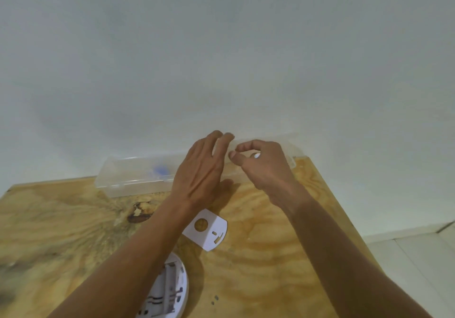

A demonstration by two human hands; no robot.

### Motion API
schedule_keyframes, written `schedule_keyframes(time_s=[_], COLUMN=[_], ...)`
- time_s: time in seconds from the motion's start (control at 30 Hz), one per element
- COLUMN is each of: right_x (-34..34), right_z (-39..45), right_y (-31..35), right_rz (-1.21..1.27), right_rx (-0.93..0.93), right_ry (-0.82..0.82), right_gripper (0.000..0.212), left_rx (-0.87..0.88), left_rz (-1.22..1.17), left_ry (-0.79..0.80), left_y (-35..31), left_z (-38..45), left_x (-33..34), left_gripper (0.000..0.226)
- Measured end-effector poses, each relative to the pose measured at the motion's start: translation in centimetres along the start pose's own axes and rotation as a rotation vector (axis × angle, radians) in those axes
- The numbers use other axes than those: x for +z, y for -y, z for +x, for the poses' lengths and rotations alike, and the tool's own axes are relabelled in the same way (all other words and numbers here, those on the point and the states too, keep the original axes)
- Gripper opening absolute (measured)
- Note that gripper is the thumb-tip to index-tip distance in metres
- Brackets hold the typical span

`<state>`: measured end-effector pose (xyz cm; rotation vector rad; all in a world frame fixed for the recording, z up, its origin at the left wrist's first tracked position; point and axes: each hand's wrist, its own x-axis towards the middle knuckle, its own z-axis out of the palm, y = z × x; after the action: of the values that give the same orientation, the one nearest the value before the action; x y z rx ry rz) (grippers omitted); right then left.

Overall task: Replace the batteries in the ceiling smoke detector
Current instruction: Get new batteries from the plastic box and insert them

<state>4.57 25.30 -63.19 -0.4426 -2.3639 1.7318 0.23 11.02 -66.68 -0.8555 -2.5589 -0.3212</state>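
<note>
The white round smoke detector (170,290) lies back-up at the near edge of the plywood table (270,256), its battery bay exposed and partly hidden by my left forearm. Its white cover plate (208,230) lies loose just beyond it. A long clear plastic box (133,177) runs along the wall. My left hand (199,177) grips the box's middle, fingers over the top and thumb at the front. Just right of it, above the box's right part, my right hand (263,165) pinches a small pale-tipped object (256,155), apparently a battery.
Something blue (160,170) shows dimly inside the box's left half. A dark knot (139,213) marks the plywood. The white wall (221,59) rises right behind the table. The table's right edge drops to a pale tiled floor (413,256).
</note>
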Motion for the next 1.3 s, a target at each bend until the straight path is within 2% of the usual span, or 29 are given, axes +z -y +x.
schedule_keyframes(time_s=[0.1,0.17,0.23,0.33,0.43,0.53,0.7,0.8,0.9,1.0,1.07,1.13,1.2,1.3], right_x=[-0.8,-1.3,-1.2,-0.2,0.1,0.0,-0.1,-0.9,-2.3,-4.4,-5.9,-7.1,-7.7,-7.5], right_z=[1.0,1.5,2.0,2.9,3.8,4.0,4.0,3.5,2.4,2.3,2.6,2.9,3.1,2.9], right_y=[0.8,1.4,1.8,1.4,0.2,-0.7,-1.6,-2.0,-1.7,-1.0,-0.8,-1.2,-2.0,-2.7], right_rz=[-0.071,-0.178,-0.449,-0.878,-1.004,-1.024,-0.907,-0.788,-0.625,-0.737,-0.890,-0.894,-0.754,-0.600], right_rx=[-0.038,-0.087,-0.215,-0.419,-0.475,-0.531,-0.524,-0.630,-0.753,-0.748,-0.656,-0.573,-0.528,-0.558], right_ry=[0.071,0.113,0.146,0.202,0.328,0.397,0.373,0.227,-0.024,-0.161,-0.102,0.010,0.065,0.007], right_gripper=[0.031,0.028,0.022,0.029,0.035,0.036,0.034,0.021,0.009,0.050,0.074,0.080,0.070,0.040], left_rx=[0.008,-0.010,-0.024,-0.044,-0.052,-0.038,-0.033,-0.038,-0.049,-0.054,-0.057,-0.060,-0.054,-0.024], left_rz=[0.113,0.171,0.193,0.195,0.200,0.206,0.211,0.223,0.244,0.255,0.264,0.280,0.300,0.326], left_ry=[-0.041,-0.029,-0.014,-0.005,-0.019,-0.047,-0.059,-0.041,-0.021,-0.025,-0.030,-0.039,-0.050,-0.062], left_y=[0.1,0.1,0.0,0.0,0.0,0.0,0.2,0.2,0.1,-0.1,-0.3,-0.4,-0.5,-0.7], left_z=[-0.3,-0.3,-0.1,0.0,0.0,0.1,0.1,0.0,-0.1,-0.2,-0.2,-0.3,-0.4,-0.7], left_x=[0.0,-0.2,-0.5,-0.5,-0.2,-0.2,0.0,0.0,-0.1,-0.1,-0.1,-0.1,-0.1,0.1], left_gripper=[0.110,0.119,0.124,0.128,0.127,0.120,0.121,0.124,0.127,0.126,0.125,0.125,0.121,0.099])
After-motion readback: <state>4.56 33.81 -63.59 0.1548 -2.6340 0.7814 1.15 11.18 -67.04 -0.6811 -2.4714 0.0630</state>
